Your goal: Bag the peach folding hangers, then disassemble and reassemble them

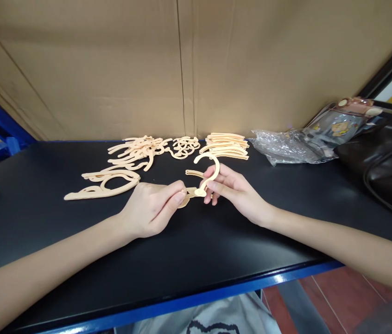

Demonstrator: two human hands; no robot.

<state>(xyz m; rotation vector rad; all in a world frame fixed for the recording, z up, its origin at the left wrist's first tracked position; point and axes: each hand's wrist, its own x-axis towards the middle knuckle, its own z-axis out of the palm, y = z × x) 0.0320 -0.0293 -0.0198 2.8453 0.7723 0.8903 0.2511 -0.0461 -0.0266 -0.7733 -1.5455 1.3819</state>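
My left hand [152, 208] is closed, thumb against curled fingers, around a pale cream plastic hanger arm [183, 202]. Only the arm's end shows past my thumb. My right hand [236, 190] pinches a curved hanger hook [217, 168] of the same plastic between thumb and fingers. The hook's wide base meets the arm between my hands; whether they are locked together I cannot tell. Behind my right fingers, another thin hanger piece [193, 173] is partly hidden. Left of my left hand lies a folding hanger [88, 193] on the black tabletop.
Along the back are a pile of hanger arms [140, 148], a heap of hooks [185, 147] and a stack of straight slats [227, 144]. Clear plastic packaging [286, 146] and a dark bag [383, 157] sit at right. Cardboard [129, 69] stands behind the black table [112, 273].
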